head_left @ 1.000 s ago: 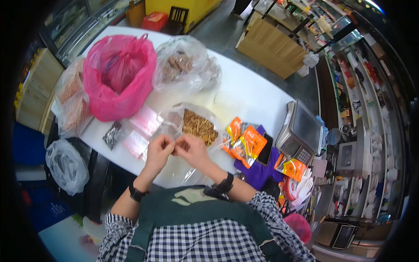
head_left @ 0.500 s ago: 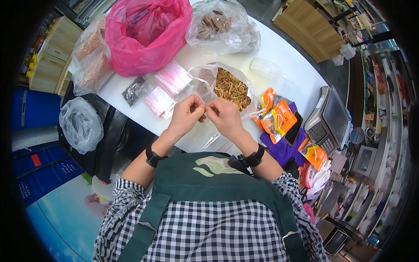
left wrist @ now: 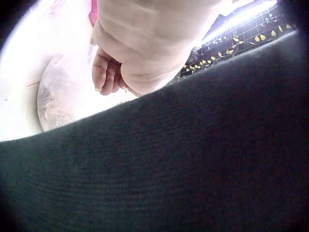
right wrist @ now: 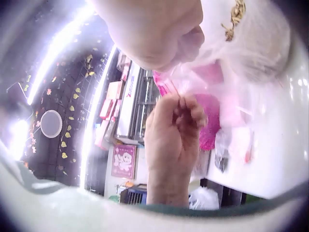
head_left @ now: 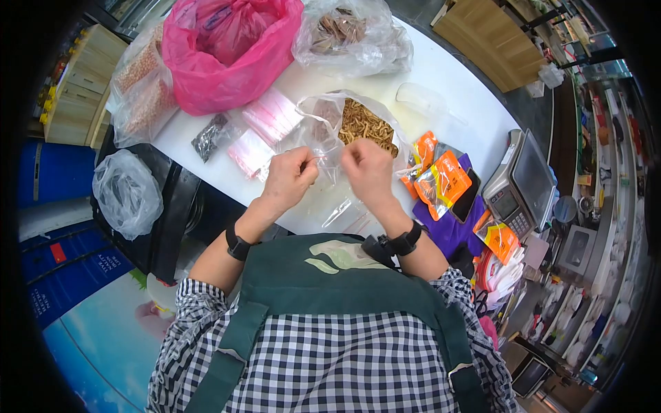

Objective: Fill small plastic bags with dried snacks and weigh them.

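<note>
Now the hands, touching in the earlier frame, have parted above the table's (head_left: 441,79) near edge: the left hand (head_left: 289,176) pinches a thin red strip (head_left: 320,157); whether the right hand (head_left: 368,173) grips anything, I cannot tell.

clear bag (head_left: 321,110) thin, glossy plastic (crinkled); apron (head_left: 330,290) matt cloth; tabletop (head_left: 476,141) smooth.

On my left wrist feed I see the left hand (left wrist: 147,43), fingers curled, a translucent bag (left wrist: 59,94) farther left, and dark cloth (left wrist: 159,166) (blocking much of my view).
</note>
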Tool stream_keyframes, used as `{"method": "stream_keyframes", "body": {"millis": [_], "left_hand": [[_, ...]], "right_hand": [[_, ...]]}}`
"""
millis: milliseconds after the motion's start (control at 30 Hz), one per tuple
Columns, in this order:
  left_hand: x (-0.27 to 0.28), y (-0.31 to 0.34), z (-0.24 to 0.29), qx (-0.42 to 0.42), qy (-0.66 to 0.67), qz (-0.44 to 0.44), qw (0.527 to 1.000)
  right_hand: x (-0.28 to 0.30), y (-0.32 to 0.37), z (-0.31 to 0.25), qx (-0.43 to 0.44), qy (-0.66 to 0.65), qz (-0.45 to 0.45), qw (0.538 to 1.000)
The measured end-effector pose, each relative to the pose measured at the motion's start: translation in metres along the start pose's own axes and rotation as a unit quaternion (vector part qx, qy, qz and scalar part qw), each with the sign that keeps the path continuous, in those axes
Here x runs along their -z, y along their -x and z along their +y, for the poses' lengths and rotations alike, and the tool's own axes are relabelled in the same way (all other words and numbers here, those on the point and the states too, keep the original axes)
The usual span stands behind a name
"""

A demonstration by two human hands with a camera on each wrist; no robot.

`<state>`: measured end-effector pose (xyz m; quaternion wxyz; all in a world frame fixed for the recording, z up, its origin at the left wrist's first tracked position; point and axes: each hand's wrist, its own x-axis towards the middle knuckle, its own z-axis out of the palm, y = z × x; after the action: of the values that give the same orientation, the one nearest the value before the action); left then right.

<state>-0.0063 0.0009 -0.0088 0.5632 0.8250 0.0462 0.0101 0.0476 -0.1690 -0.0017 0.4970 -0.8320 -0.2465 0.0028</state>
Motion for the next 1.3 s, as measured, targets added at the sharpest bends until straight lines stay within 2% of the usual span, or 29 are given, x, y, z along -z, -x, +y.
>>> {"method": "stream_keyframes", "body": {"millis": [33,67,100,133,200,333,400,433,500,600,733,800,833,900,933,1000,1033,1067,1133,1267,1300], "left_hand": [[0.002,0.001,-0.001,0.001,0.000,0.000,1.000],[0.005,0.001,-0.002,-0.043,-0.077,0.017,0.996],[0.006,0.002,-0.001,-0.086,-0.153,0.034,0.984],[0.006,0.001,0.001,-0.085,-0.153,0.032,0.984],[0.002,-0.003,0.009,-0.088,-0.081,0.089,0.989],[-0.001,-0.005,0.024,-0.078,-0.038,0.129,0.988],[0.010,-0.008,0.023,-0.174,-0.143,0.057,0.973],[0.015,-0.008,0.025,-0.173,-0.143,0.056,0.973],[0.024,-0.006,0.031,-0.254,-0.264,-0.121,0.923],[0.027,-0.005,0.031,-0.249,-0.254,-0.100,0.929],[0.029,-0.012,0.017,-0.240,-0.226,-0.094,0.939],[0.025,-0.014,0.016,-0.213,-0.244,-0.063,0.944],[0.023,-0.015,0.018,-0.213,-0.243,-0.062,0.944],[0.021,-0.015,0.023,-0.189,-0.227,-0.062,0.953],[0.020,-0.013,0.022,-0.189,-0.228,-0.061,0.953],[0.015,-0.008,0.018,-0.197,-0.207,-0.042,0.957],[0.012,-0.004,0.016,-0.197,-0.207,-0.039,0.958],[0.010,0.000,0.013,-0.184,-0.210,-0.052,0.959],[0.008,0.007,0.015,-0.170,-0.214,-0.066,0.960],[-0.002,0.011,0.017,-0.172,-0.181,-0.093,0.964],[-0.005,0.011,0.015,-0.166,-0.170,-0.105,0.966]], "right_hand": [[0.005,-0.005,0.003,-0.021,0.019,0.039,0.999],[0.009,-0.007,0.005,-0.042,0.038,0.078,0.995],[0.010,-0.007,0.004,-0.030,0.046,0.062,0.997],[0.009,-0.005,0.002,-0.031,0.046,0.062,0.997],[0.006,-0.004,-0.005,0.013,0.035,0.023,0.999],[0.001,0.000,-0.001,0.027,0.037,0.010,0.999],[0.005,-0.005,0.004,0.046,0.088,0.025,0.995],[0.008,-0.008,0.004,0.045,0.088,0.026,0.995],[0.012,-0.009,0.005,-0.014,0.092,0.005,0.996],[0.009,-0.011,0.008,0.022,0.091,0.004,0.996],[0.013,-0.011,0.005,0.002,0.078,-0.036,0.996],[0.014,-0.012,-0.002,0.116,0.126,-0.018,0.985],[0.013,-0.013,-0.006,0.117,0.127,-0.019,0.985],[0.008,-0.013,-0.014,0.283,0.025,-0.039,0.958],[0.006,-0.006,-0.015,0.283,0.025,-0.039,0.958],[0.000,0.008,-0.010,0.161,0.041,-0.144,0.975],[0.000,0.011,-0.005,0.116,0.097,-0.209,0.966],[0.000,0.013,0.000,0.118,0.097,-0.211,0.965],[0.001,0.016,0.000,0.176,0.196,-0.300,0.917],[-0.002,0.022,0.005,0.188,0.218,-0.335,0.897],[0.000,0.020,0.007,0.184,0.243,-0.374,0.876]]}}
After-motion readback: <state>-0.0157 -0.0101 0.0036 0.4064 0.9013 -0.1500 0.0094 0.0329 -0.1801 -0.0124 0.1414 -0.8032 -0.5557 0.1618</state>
